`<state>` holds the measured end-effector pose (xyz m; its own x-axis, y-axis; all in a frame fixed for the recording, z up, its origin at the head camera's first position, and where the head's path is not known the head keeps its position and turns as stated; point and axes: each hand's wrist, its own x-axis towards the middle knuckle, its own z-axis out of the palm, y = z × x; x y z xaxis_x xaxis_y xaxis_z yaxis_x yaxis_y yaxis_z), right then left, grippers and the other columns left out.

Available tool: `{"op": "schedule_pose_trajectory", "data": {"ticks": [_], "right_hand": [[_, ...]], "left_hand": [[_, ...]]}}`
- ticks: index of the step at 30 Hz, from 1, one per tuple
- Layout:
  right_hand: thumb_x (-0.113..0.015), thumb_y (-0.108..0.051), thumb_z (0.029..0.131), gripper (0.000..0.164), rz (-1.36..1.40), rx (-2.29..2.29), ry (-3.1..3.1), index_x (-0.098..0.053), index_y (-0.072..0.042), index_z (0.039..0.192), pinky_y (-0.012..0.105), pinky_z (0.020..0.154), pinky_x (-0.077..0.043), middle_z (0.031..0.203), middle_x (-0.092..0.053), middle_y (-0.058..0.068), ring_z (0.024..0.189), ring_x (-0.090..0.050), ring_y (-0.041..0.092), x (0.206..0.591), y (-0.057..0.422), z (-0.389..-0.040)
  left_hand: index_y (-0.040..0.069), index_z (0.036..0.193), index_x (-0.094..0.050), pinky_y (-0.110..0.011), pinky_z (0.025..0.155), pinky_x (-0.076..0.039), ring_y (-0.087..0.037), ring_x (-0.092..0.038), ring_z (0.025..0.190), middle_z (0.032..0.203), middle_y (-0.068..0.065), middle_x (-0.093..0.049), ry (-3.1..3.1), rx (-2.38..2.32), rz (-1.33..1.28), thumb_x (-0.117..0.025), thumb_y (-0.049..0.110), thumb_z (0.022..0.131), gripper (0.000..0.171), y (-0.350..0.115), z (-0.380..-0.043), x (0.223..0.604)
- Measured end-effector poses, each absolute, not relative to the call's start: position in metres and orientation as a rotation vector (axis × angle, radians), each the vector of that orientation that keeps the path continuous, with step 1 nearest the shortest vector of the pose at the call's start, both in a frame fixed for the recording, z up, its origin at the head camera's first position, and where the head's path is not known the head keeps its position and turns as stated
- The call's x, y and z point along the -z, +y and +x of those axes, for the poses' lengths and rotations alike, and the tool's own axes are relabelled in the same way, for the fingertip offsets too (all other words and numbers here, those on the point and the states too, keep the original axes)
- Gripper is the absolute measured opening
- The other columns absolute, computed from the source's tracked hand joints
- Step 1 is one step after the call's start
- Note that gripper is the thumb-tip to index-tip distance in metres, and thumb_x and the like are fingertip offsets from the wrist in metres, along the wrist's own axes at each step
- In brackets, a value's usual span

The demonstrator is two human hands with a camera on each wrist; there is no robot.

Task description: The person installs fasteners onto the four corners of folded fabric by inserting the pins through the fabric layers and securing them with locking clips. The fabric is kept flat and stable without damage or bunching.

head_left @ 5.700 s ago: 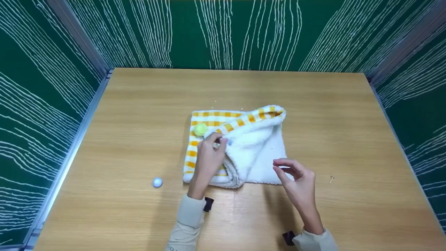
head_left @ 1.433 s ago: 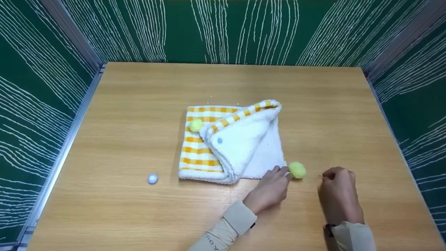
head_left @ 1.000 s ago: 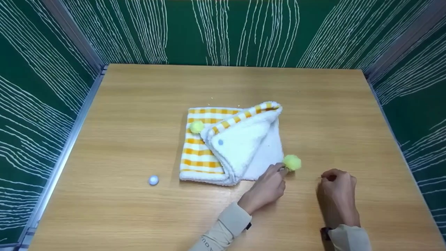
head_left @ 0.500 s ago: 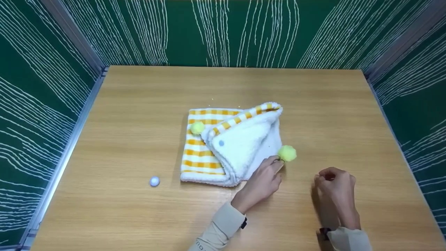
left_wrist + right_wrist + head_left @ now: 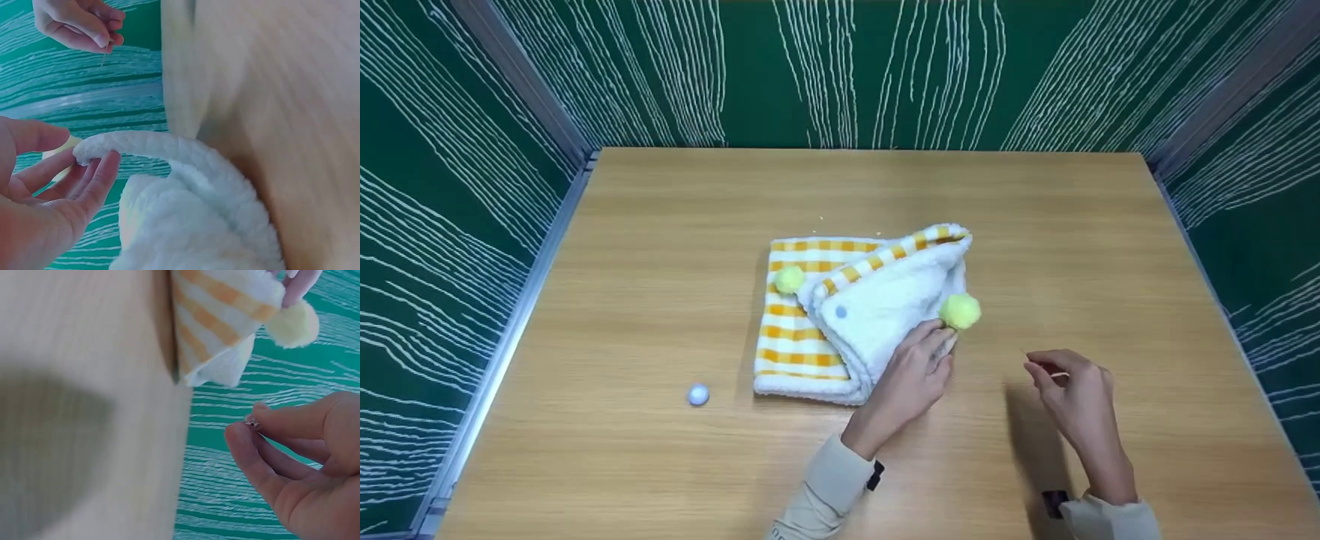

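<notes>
A yellow-and-white checked blanket (image 5: 802, 352) with white fleece lining lies folded mid-table. My left hand (image 5: 907, 375) pinches its near right corner, raised off the table, with a yellow-green pom-pom (image 5: 961, 310) at the fingertips. The lifted fleece edge (image 5: 129, 143) bends up into the fingers in the left wrist view. My right hand (image 5: 1076, 397) is in the air to the right, apart from the blanket. Between its thumb and forefinger it holds a thin metal pin (image 5: 104, 59), whose small shiny end (image 5: 251, 422) shows in the right wrist view. A flat blue disc (image 5: 841, 311) sits on the turned-back fleece.
A second pom-pom (image 5: 790, 280) lies at the blanket's upper left. A small pale blue ball (image 5: 698, 394) rests on the wooden table (image 5: 585, 300) to the left. A few tiny white specks are behind the blanket. Green walls with white streaks enclose the table.
The right hand has picked the pin up from the table and raised it. The left hand has left the blue disc, taken the blanket corner with its pom-pom and drawn it up and leftward.
</notes>
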<state>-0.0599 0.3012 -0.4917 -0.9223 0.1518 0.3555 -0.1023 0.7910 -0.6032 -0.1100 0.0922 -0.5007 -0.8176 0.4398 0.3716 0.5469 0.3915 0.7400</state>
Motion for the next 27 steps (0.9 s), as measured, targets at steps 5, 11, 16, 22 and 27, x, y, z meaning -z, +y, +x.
{"op": "schedule_pose_trajectory", "data": {"ticks": [5, 11, 16, 22, 27], "right_hand": [[-0.065, 0.001, 0.075, 0.011, 0.017, -0.908, -2.582, -0.068, -0.002, 0.085, 0.001, 0.058, -0.039, 0.076, -0.064, 0.005, 0.062, -0.059, 0.016, 0.482, 0.288, -0.063], [-0.065, -0.004, 0.076, 0.01, 0.089, -0.944, -2.565, -0.069, -0.005, 0.086, 0.003, 0.06, -0.041, 0.076, -0.063, 0.004, 0.068, -0.059, 0.014, 0.476, 0.272, -0.071], [-0.064, -0.006, 0.078, 0.01, 0.159, -0.957, -2.554, -0.068, -0.005, 0.087, 0.009, 0.061, -0.045, 0.077, -0.063, 0.003, 0.07, -0.058, 0.012, 0.474, 0.259, -0.077], [-0.064, -0.004, 0.078, 0.01, 0.225, -0.983, -2.547, -0.068, -0.005, 0.087, 0.018, 0.06, -0.05, 0.079, -0.063, 0.003, 0.072, -0.058, 0.009, 0.472, 0.243, -0.086], [-0.064, -0.001, 0.077, 0.01, 0.296, -1.0, -2.542, -0.068, -0.006, 0.085, 0.023, 0.057, -0.051, 0.078, -0.064, 0.005, 0.069, -0.059, 0.009, 0.472, 0.231, -0.094]], "left_hand": [[0.003, 0.118, -0.053, -0.019, 0.095, -0.033, -0.011, -0.041, 0.115, 0.122, -0.006, -0.047, -2.529, 1.482, -0.836, -0.052, 0.007, 0.084, 0.035, 0.083, -0.113, 0.493], [0.005, 0.117, -0.054, -0.019, 0.088, -0.04, -0.008, -0.046, 0.106, 0.121, -0.004, -0.047, -2.508, 1.562, -0.786, -0.052, 0.008, 0.084, 0.033, 0.074, -0.115, 0.488], [0.003, 0.114, -0.056, -0.012, 0.074, -0.044, -0.009, -0.053, 0.089, 0.119, -0.005, -0.049, -2.454, 1.585, -0.794, -0.053, 0.005, 0.083, 0.031, 0.069, -0.116, 0.484], [0.003, 0.115, -0.055, -0.017, 0.073, -0.046, -0.01, -0.054, 0.09, 0.119, -0.005, -0.049, -2.451, 1.573, -0.805, -0.052, 0.005, 0.084, 0.031, 0.066, -0.119, 0.481], [0.0, 0.114, -0.056, -0.014, 0.07, -0.045, -0.01, -0.053, 0.088, 0.118, -0.006, -0.049, -2.435, 1.491, -0.832, -0.053, 0.004, 0.083, 0.032, 0.063, -0.119, 0.481]]}}
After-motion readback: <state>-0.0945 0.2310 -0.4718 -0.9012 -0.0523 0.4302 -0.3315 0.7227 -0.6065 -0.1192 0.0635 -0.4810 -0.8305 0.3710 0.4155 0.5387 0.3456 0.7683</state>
